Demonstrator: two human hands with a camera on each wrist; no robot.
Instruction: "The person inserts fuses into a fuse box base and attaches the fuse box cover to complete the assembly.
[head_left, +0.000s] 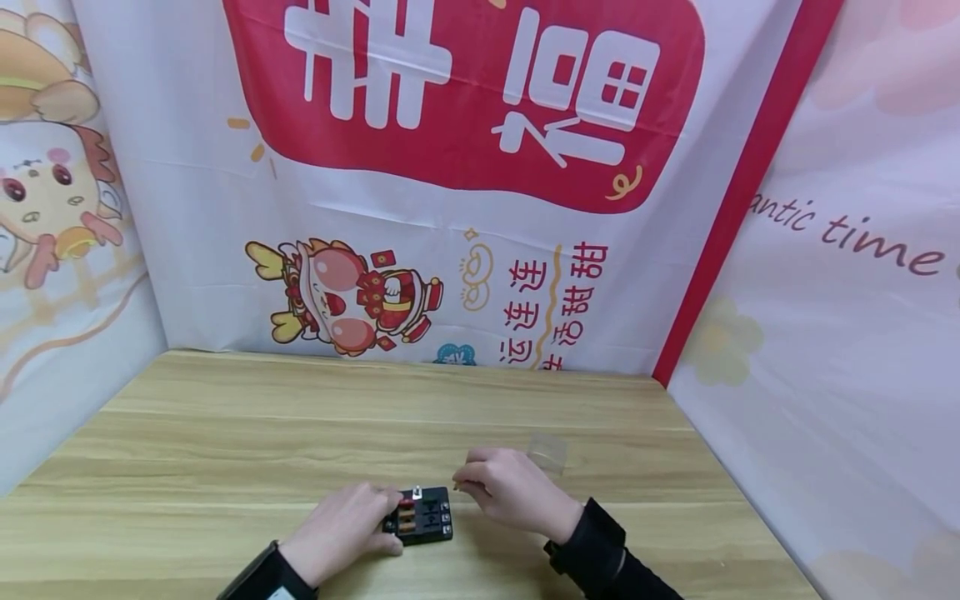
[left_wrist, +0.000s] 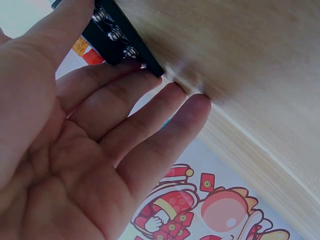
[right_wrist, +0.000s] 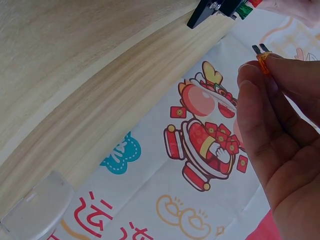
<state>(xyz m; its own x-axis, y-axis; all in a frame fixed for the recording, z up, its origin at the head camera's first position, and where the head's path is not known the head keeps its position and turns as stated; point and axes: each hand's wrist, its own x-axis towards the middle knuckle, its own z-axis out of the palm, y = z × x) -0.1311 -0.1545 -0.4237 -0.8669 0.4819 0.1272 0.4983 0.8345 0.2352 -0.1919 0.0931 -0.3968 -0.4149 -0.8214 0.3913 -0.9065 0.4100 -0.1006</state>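
Right wrist: my right fingers (right_wrist: pixel 256 117) pinch a fuse (right_wrist: pixel 264 63), left fingers (left_wrist: pixel 167 135) hold the block (head_left: pixel 432 510). Probably fitting; next needs prongs (right_wrist: pixel 256 49) aligned.

A pale wood-grain table (head_left: pixel 225 442) is supporting a black fuse block (head_left: pixel 433 517); a clear plastic piece (head_left: pixel 551 451) is lying farther right.
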